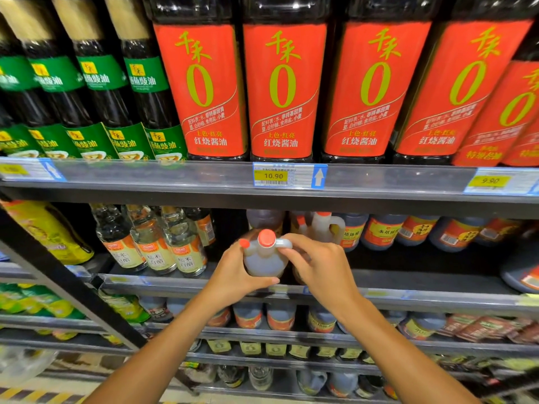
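Note:
A small clear jug [264, 258] with an orange cap and a side handle stands at the front of the second shelf, holding pale brownish liquid. My left hand [233, 275] wraps around its lower body from the left, thumb across the front. My right hand [318, 265] pinches the jug's handle just under the cap from the right. The jug's lower right side is hidden behind my right hand.
Tall red-labelled soy sauce bottles [281, 88] fill the shelf above, behind a rail with a 10.90 price tag [272, 175]. White vinegar bottles [151, 243] stand left of the jug, similar jugs [323, 228] and dark jars right. A black upright post [58, 275] slants across at left.

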Demonstrator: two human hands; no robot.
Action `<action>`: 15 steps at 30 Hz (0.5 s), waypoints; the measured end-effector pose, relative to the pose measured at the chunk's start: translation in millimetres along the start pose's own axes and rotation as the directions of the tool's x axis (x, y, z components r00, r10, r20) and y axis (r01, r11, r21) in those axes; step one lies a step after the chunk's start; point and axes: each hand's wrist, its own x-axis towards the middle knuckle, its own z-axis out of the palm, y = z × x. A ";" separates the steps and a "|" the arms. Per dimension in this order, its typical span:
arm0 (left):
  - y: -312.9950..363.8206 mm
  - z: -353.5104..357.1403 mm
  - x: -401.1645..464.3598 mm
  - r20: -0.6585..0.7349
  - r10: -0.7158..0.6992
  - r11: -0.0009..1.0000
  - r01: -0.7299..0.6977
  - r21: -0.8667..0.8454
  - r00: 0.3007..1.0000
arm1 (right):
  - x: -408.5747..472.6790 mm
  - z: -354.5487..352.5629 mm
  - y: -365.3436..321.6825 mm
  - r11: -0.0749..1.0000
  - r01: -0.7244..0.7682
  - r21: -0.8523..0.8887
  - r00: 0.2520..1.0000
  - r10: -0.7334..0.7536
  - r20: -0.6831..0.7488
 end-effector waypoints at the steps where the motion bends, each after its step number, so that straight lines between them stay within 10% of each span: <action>1: -0.2 0.1 0.2 0.002 0.001 1.000 -0.001 0.003 1.000 | -1.5 1.3 -1.6 1.000 -0.020 0.019 1.000 0.020 -0.012; 8: -2.1 -0.7 0.2 0.009 0.011 1.000 -0.011 0.009 1.000 | -9.3 1.5 -5.8 0.982 -0.135 0.131 0.990 0.139 -0.023; 15: 1.7 -3.5 3.6 -0.042 -0.096 0.995 0.094 -0.047 0.995 | -39.3 -29.0 1.3 0.974 0.014 0.225 0.939 0.064 -0.338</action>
